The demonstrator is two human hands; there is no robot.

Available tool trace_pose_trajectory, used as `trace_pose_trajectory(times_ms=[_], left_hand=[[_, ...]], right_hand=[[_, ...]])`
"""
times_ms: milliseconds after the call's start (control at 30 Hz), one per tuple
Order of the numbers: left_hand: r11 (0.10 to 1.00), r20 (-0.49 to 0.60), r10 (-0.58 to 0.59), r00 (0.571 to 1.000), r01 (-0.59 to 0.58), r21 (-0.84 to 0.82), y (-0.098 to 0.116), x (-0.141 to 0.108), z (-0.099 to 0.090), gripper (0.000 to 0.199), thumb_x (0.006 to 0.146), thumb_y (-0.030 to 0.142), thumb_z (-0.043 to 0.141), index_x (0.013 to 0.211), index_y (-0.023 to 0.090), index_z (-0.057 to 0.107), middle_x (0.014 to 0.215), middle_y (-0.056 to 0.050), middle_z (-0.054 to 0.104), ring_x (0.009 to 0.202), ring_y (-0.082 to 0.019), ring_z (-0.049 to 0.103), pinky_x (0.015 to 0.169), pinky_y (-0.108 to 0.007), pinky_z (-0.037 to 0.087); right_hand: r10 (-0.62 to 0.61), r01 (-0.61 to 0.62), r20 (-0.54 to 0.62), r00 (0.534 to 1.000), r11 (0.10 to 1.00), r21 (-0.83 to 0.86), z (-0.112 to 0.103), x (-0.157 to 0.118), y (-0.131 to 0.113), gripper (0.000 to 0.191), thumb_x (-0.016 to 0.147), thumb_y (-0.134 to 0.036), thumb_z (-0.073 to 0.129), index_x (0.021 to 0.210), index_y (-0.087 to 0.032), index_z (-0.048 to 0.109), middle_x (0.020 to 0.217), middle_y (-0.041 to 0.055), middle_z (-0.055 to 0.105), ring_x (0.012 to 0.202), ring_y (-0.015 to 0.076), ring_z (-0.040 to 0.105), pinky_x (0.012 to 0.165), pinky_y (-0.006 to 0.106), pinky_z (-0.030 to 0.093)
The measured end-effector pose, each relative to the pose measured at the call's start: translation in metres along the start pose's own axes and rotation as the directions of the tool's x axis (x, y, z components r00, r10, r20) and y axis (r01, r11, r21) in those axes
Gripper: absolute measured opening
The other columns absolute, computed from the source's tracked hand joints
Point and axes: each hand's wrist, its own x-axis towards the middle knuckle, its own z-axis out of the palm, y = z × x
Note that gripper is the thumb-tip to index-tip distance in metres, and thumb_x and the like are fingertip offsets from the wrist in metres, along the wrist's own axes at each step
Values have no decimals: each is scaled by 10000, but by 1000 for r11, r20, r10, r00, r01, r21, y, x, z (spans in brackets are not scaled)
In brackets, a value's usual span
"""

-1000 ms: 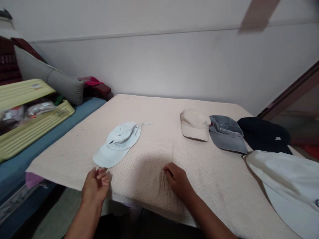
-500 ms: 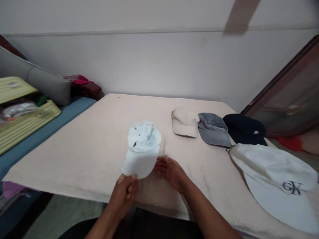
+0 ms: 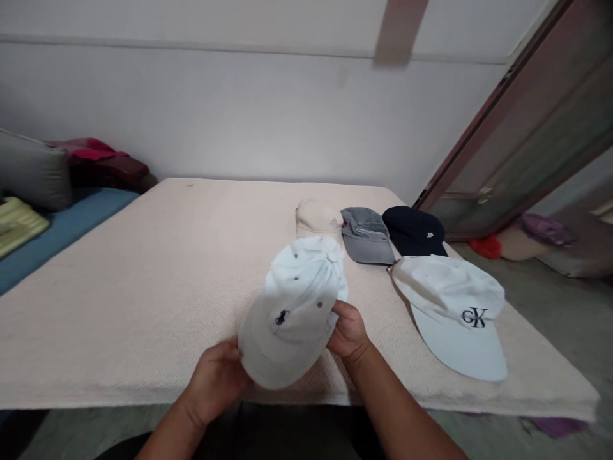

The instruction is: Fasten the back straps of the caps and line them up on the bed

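Note:
A white baseball cap [image 3: 301, 300] with a small dark emblem is held up in front of me, tilted, its brim toward me. At the brim's left edge, my left hand [image 3: 218, 377] grips it, fingers partly hidden beneath. My right hand [image 3: 349, 329] holds the cap's right side near the crown's lower edge, some fingers tucked behind. Beyond it, partly covered by the held cap, lies a beige cap [image 3: 318, 217]. To its right are a grey cap [image 3: 368, 236] and a navy cap [image 3: 414, 231]. Nearer on the right rests a larger white cap [image 3: 454, 313] with black letters.
The caps lie on a bed-like surface with a pale textured cover [image 3: 143, 287], its front edge close to me. A wall [image 3: 239, 115] stands behind. To the left are a grey cushion [image 3: 33, 169] and a yellow ridged object [image 3: 22, 223]; a door [image 3: 517, 140] is at right.
My right hand has taken hold of the white cap's side. The cap has come nearer and turned. My view has swung to the right.

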Motion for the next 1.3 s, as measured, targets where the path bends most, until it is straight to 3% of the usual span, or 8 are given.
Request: trace_pose_trajectory(times_ms=[167, 300, 467, 700, 933, 1033, 1133, 1300], left_hand=[[987, 211, 48, 976, -13, -162, 16, 1, 7, 442, 802, 496, 486, 998, 159, 694, 906, -99, 726, 937, -295, 639, 844, -401, 469], [993, 313, 70, 947, -36, -115, 30, -5, 13, 335, 750, 397, 613, 971, 163, 705, 934, -83, 739, 887, -266, 674, 797, -332, 515], [999, 194, 39, 980, -44, 23, 28, -5, 9, 257, 692, 78, 610, 912, 147, 724, 740, -60, 747, 740, -231, 704, 767, -305, 533], [992, 80, 129, 988, -127, -27, 41, -11, 4, 209, 642, 255, 666, 796, 144, 756, 671, -91, 730, 820, -341, 677, 775, -444, 529], [963, 35, -154, 987, 142, 230, 35, -19, 16, 304, 662, 150, 689, 963, 156, 725, 810, -93, 728, 785, -277, 674, 710, -350, 513], [917, 64, -254, 965, 219, 334, 27, -17, 21, 431, 649, 87, 687, 1075, 149, 678, 920, -102, 709, 825, -243, 655, 742, -323, 491], [927, 65, -251, 966, 221, 303, 19, -11, 21, 397, 640, 101, 694, 1037, 113, 677, 919, -104, 691, 789, -201, 638, 720, -278, 477], [982, -35, -126, 991, 130, 137, 15, -2, 13, 333, 652, 99, 675, 982, 145, 679, 810, -62, 679, 677, -165, 627, 653, -272, 486]], right_hand=[[137, -134, 82, 987, 990, -41, -4, -17, 7, 276, 535, -305, 757, 759, -165, 677, 703, 41, 707, 673, 209, 660, 787, 394, 509], [270, -232, 148, 951, 944, -234, -5, -26, 14, 315, 497, -295, 808, 758, -166, 688, 722, 41, 698, 693, 189, 639, 783, 372, 499], [356, -229, 159, 921, 824, -518, -7, -31, 13, 397, 488, -190, 827, 865, -170, 702, 869, 47, 696, 829, 188, 612, 895, 386, 440], [272, -255, 76, 959, 949, -183, -27, -35, 5, 284, 467, -166, 834, 702, -157, 675, 645, -18, 629, 616, 104, 565, 668, 262, 469], [223, -170, 197, 955, 953, -250, -14, -36, -8, 460, 586, -478, 772, 880, -136, 684, 737, 48, 658, 696, 151, 619, 658, 261, 473], [266, -169, 306, 914, 936, -309, -10, -32, -8, 367, 692, -442, 699, 872, -125, 658, 615, 33, 624, 556, 146, 596, 556, 264, 458], [303, -201, 327, 895, 929, -310, -10, -26, -7, 179, 756, -298, 647, 828, -136, 624, 521, -22, 543, 390, 79, 460, 424, 205, 355], [206, -154, 166, 964, 947, -281, -7, -17, -8, 165, 816, -293, 597, 892, -148, 583, 532, -67, 463, 375, 23, 292, 409, 168, 261]])
